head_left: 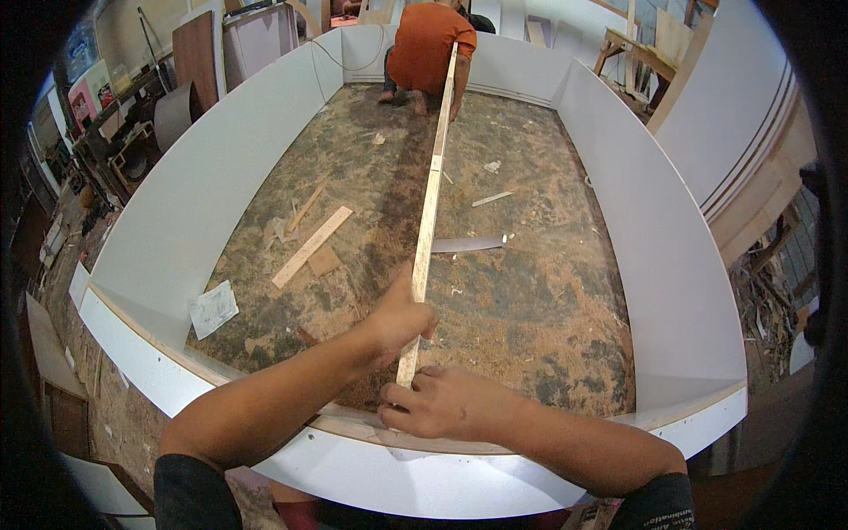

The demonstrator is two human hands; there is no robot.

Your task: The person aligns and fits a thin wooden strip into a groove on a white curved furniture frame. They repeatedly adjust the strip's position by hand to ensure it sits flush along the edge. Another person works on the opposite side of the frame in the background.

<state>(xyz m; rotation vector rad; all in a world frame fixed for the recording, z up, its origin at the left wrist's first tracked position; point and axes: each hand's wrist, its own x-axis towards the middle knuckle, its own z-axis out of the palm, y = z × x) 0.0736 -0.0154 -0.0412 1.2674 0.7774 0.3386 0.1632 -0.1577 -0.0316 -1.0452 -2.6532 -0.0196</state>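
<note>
A pale wooden batten (pixel 429 212) runs from six o'clock to twelve inside the white panel frame (pixel 225 168). The left hand (pixel 402 327) is wrapped closed round it; the right hand (pixel 455 402) curls its fingers at the near end (grip hidden, cannot tell). Alignment seems in hand; next calls for steadiness, matching the co-worker (pixel 428 49) at twelve.

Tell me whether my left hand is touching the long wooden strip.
Touching. The head view shows your left hand in a grip around the long wooden strip, the thumb lying across it.
</note>
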